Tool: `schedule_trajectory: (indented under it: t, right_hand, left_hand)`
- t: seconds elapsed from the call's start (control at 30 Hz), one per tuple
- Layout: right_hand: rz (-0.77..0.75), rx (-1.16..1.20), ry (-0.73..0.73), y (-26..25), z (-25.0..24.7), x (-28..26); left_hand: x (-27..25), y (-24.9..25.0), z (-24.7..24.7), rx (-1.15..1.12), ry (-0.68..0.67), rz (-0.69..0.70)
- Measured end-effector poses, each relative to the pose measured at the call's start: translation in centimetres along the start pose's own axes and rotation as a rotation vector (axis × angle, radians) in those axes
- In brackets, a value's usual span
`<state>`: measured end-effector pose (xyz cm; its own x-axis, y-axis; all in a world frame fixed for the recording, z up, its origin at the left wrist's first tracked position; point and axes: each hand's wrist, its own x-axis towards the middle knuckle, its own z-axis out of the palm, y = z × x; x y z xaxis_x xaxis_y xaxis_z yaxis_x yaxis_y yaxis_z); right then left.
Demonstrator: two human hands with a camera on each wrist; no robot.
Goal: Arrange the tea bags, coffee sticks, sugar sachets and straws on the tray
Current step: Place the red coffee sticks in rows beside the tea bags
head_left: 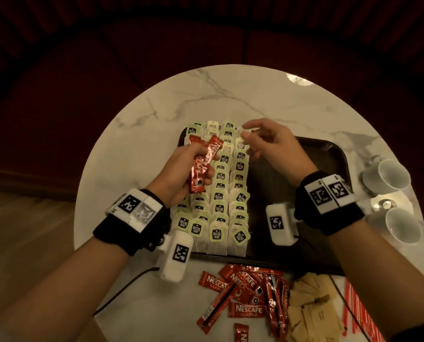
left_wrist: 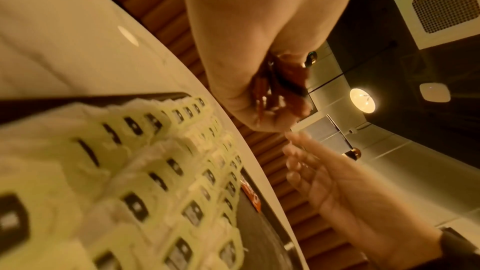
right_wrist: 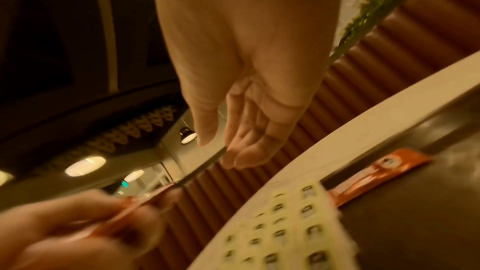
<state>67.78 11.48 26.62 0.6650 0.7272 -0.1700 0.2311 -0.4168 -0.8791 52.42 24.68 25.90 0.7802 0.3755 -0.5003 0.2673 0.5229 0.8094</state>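
A dark tray [head_left: 329, 154] sits on the round marble table [head_left: 156, 107]. Rows of green-tagged tea bags [head_left: 221, 193] fill its left half. My left hand [head_left: 188, 169] hovers over them and grips a bundle of red coffee sticks [head_left: 203, 166]. My right hand [head_left: 260, 139] hangs above the tray's far edge with relaxed fingers, holding nothing. One coffee stick [right_wrist: 376, 174] lies on the tray beside the tea bags. Loose coffee sticks [head_left: 243, 297], tan sugar sachets [head_left: 309, 309] and red-striped straws [head_left: 359, 314] lie on the table in front of the tray.
Two white cups [head_left: 388, 176] on saucers stand at the table's right edge. A black cable [head_left: 122, 290] runs across the near left of the table. A dark red upholstered bench [head_left: 206, 40] curves behind the table.
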Motion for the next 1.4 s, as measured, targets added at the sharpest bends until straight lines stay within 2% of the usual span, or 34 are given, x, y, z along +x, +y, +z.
schedule_trajectory:
  t: [0.13,0.33,0.43,0.57,0.67,0.8,1.03,1.23,1.4]
  right_hand:
    - [-0.028,0.083,-0.098,-0.4,1.8,-1.6]
    - [-0.007,0.248,0.002,0.3,2.1,-2.4]
    - [-0.023,0.198,0.017,0.1,1.9,-2.7]
    - [-0.007,0.248,0.06,-0.3,1.4,-2.7]
    - [-0.012,0.239,0.078,-0.6,0.5,-2.5]
    - [-0.068,0.158,0.008,-1.1,0.1,-2.8]
    - [-0.078,0.186,-0.035,-1.1,0.6,-3.4]
    - [0.028,0.321,-0.074,0.1,-0.4,-3.9]
    - [0.017,0.524,0.12,1.7,-0.9,-3.8]
  left_hand:
    - [-0.5,-0.3,1.3,-0.077,-0.077,0.029]
    - [-1.0,-0.5,1.7,-0.036,-0.158,0.019]
    - [-1.0,-0.6,1.7,0.029,-0.192,-0.017]
    - [-1.2,-1.1,1.6,0.248,-0.267,-0.045]
    - [-0.7,-1.8,1.2,0.337,-0.149,0.051]
    - [-0.2,-1.5,1.2,0.218,0.011,0.162]
    - [-0.3,-0.9,2.2,0.194,-0.01,0.296]
    - [0.2,-0.7,1.9,0.094,0.138,0.366]
    - [0.1,-1.0,1.7,0.096,0.122,0.311]
